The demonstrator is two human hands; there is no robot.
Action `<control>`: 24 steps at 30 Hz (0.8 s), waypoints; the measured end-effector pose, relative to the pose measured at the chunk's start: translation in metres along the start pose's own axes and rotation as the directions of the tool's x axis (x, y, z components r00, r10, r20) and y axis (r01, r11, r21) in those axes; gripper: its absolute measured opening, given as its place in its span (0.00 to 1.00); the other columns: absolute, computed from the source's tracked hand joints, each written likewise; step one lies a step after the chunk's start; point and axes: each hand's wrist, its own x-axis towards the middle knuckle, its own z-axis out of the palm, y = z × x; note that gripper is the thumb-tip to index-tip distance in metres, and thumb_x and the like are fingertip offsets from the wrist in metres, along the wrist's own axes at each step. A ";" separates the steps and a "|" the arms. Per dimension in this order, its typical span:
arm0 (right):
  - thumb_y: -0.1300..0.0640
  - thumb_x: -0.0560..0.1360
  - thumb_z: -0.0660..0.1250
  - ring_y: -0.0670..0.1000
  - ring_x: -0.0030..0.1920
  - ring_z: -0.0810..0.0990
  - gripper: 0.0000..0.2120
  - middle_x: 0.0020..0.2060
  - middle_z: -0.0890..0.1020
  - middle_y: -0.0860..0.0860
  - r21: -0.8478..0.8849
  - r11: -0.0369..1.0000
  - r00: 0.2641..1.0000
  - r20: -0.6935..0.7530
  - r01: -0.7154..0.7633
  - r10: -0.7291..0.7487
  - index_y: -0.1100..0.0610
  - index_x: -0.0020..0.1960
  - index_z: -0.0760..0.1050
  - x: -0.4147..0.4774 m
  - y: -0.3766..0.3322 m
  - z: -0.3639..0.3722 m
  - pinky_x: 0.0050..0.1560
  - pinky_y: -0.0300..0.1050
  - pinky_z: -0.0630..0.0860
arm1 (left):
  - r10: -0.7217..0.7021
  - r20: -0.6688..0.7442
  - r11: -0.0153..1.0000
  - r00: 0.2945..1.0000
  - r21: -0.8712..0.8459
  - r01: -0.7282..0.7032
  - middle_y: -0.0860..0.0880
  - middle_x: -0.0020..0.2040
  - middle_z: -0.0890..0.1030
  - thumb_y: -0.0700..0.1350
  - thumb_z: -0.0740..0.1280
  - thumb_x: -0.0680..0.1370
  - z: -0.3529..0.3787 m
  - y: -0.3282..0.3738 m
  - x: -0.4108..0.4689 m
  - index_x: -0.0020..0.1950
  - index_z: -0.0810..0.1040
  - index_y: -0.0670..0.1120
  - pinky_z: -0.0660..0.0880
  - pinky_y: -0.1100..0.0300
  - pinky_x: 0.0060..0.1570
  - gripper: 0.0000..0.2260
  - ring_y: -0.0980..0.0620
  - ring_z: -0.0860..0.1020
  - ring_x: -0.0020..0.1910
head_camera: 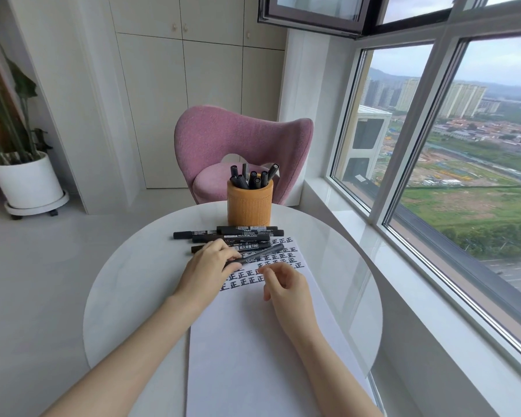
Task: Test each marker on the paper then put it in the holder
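My left hand (212, 263) grips one black marker (265, 253) by its near end; the capped marker slants up to the right, over the written rows. My right hand (283, 281) hovers just right of it, fingers loosely curled, holding nothing. The white paper (253, 341) lies in front of me, with rows of black characters across its far part. Several more black markers (232, 236) lie side by side on the table beyond the paper. Behind them stands the orange cylindrical holder (249, 203) with several black markers upright inside.
The round white table (127, 296) carries everything. A pink chair (241, 149) stands behind it. A window sill and large windows (433, 206) run along the right. A potted plant (24, 182) on a wheeled base stands at the far left.
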 end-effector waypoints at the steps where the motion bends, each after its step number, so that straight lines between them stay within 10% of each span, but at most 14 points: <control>1: 0.56 0.78 0.62 0.44 0.26 0.68 0.09 0.23 0.73 0.46 0.011 1.000 1.000 -0.006 -0.002 0.002 0.60 0.45 0.77 0.000 0.000 0.000 0.29 0.35 0.64 | -0.008 -0.006 0.999 1.000 -0.033 0.008 0.49 0.48 0.77 0.45 0.69 0.75 -0.001 0.000 -0.002 0.54 0.81 0.46 0.72 0.57 0.51 0.09 0.50 0.75 0.51; 12: 0.51 0.77 0.67 0.45 0.26 0.66 0.13 0.24 0.70 0.48 0.252 0.967 0.999 -0.027 0.043 -0.037 0.57 0.38 0.71 -0.004 -0.008 -0.004 0.32 0.38 0.63 | 0.026 0.087 0.919 0.996 -0.395 0.011 0.57 0.49 0.77 0.43 0.66 0.77 -0.017 0.029 -0.043 0.52 0.78 0.50 0.68 0.73 0.49 0.05 0.62 0.74 0.48; 24: 0.58 0.78 0.66 0.45 0.27 0.67 0.10 0.24 0.71 0.46 0.343 0.927 0.985 0.016 0.155 -0.171 0.58 0.38 0.73 -0.010 -0.017 -0.005 0.30 0.34 0.66 | 0.004 0.113 0.919 0.994 -0.392 0.041 0.57 0.45 0.79 0.52 0.57 0.81 -0.012 0.051 -0.050 0.49 0.72 0.52 0.72 0.55 0.50 0.07 0.54 0.76 0.45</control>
